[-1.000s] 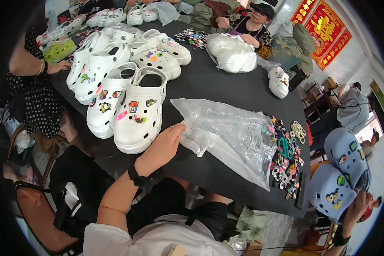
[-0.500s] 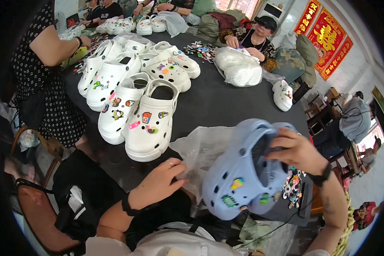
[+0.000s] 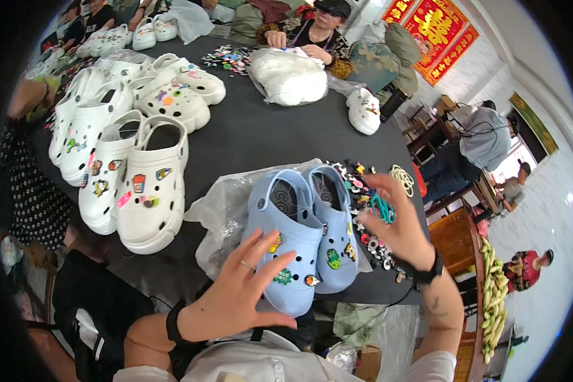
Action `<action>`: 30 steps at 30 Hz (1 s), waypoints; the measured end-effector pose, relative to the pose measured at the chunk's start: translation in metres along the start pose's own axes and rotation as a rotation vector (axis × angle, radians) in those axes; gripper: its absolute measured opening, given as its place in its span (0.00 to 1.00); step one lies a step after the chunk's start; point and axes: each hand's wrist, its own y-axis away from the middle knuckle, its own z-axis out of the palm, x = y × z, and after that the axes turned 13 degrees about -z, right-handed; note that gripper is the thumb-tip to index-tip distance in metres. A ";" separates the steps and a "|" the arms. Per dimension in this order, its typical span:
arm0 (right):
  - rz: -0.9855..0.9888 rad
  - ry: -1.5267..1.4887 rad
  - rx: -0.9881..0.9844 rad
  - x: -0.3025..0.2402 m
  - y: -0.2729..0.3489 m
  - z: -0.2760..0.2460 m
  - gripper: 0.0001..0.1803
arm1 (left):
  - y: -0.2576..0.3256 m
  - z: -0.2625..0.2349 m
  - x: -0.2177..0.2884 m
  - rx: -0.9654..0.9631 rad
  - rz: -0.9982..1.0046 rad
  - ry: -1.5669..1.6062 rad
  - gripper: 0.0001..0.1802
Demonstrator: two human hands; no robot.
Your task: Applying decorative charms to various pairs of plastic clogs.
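Standing close together at left, chunky white clogs (image 3: 148, 213) are crowding the black table (image 3: 261, 137). Crinkled clear plastic (image 3: 215, 213) is lying beside them. The left hand (image 3: 230, 296) is spreading its fingers, gripping nothing, by smooth, perforated blue clogs (image 3: 291, 239) resting on that plastic. The right hand (image 3: 401, 230) is curving loosely, empty, near knobbly charms (image 3: 377, 253).
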 end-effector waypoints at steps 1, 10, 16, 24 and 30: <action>0.115 -0.054 -0.076 -0.007 0.021 0.002 0.46 | 0.000 0.008 -0.001 -0.027 0.004 -0.051 0.53; 0.059 -0.032 -0.041 -0.045 0.108 0.057 0.47 | -0.033 -0.042 -0.005 -0.202 -0.122 -0.155 0.50; 0.313 0.067 0.208 0.046 0.095 -0.011 0.11 | -0.085 -0.063 0.036 -0.111 -0.191 -0.121 0.17; 0.600 0.385 -0.081 0.142 0.081 -0.012 0.31 | -0.172 -0.017 -0.013 -0.235 -0.200 -0.149 0.18; 0.590 0.313 -0.045 0.145 0.097 -0.021 0.24 | -0.168 -0.026 -0.027 -0.056 -0.217 -0.026 0.13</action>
